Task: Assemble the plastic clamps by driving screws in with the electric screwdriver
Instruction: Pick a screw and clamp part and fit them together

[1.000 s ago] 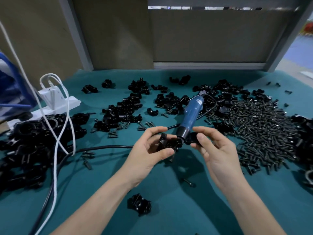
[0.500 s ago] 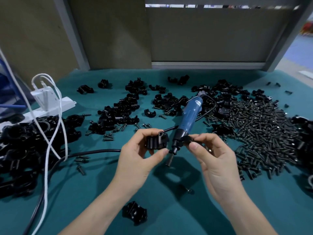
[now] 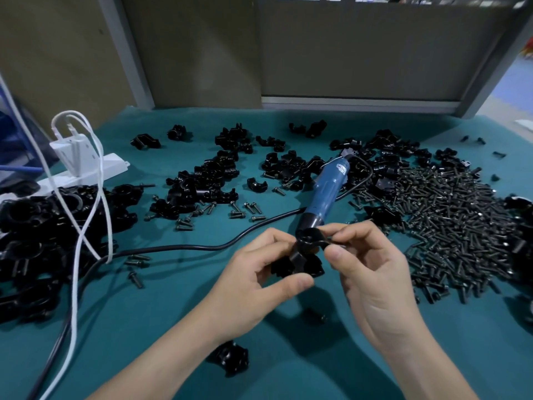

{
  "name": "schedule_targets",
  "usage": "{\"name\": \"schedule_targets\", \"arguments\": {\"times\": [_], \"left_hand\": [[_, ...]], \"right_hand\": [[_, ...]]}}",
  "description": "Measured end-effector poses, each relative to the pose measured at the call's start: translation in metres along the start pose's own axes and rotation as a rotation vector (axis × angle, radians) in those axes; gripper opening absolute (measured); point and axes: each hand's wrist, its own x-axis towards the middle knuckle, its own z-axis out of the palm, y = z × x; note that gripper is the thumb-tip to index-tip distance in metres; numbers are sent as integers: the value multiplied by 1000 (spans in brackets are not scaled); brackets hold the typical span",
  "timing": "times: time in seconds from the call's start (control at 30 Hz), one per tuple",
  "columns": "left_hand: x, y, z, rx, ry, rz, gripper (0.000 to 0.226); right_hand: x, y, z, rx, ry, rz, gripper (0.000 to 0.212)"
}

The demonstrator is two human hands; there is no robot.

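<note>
My left hand (image 3: pixel 253 281) grips a black plastic clamp body (image 3: pixel 297 265) above the teal table, thumb below and fingers on top. My right hand (image 3: pixel 366 272) pinches a second black clamp piece (image 3: pixel 310 241) and holds it against the top of the first. The blue electric screwdriver (image 3: pixel 326 194) lies on the table just behind both hands, tip toward me and hidden by the clamp pieces. A big heap of black screws (image 3: pixel 450 226) covers the table at the right.
Loose clamp halves (image 3: pixel 202 186) and a few screws are scattered across the middle. A pile of black clamps (image 3: pixel 37 241) sits at the left with a white power strip (image 3: pixel 83 166) and white cables. One clamp (image 3: pixel 230 359) and one screw (image 3: pixel 317 316) lie near me.
My hands came together and lower; the two clamp pieces, apart half a second ago, now touch. My left hand turned its clamp body.
</note>
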Motion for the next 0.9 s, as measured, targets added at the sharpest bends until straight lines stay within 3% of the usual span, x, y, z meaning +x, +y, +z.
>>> {"name": "schedule_targets", "arguments": {"times": [0.23, 0.43, 0.67, 0.9], "left_hand": [[0, 1, -1, -10, 38, 34, 12], [0, -2, -2, -25, 85, -11, 21], [-3, -2, -3, -82, 147, -33, 37], [-3, -3, -2, -63, 188, -11, 23]], "right_hand": [[-2, 0, 3, -56, -69, 6, 36], [-2, -2, 3, -214, -125, -19, 27], [-3, 0, 2, -239, -149, -32, 25], [-3, 3, 4, -231, -171, -32, 27]]}}
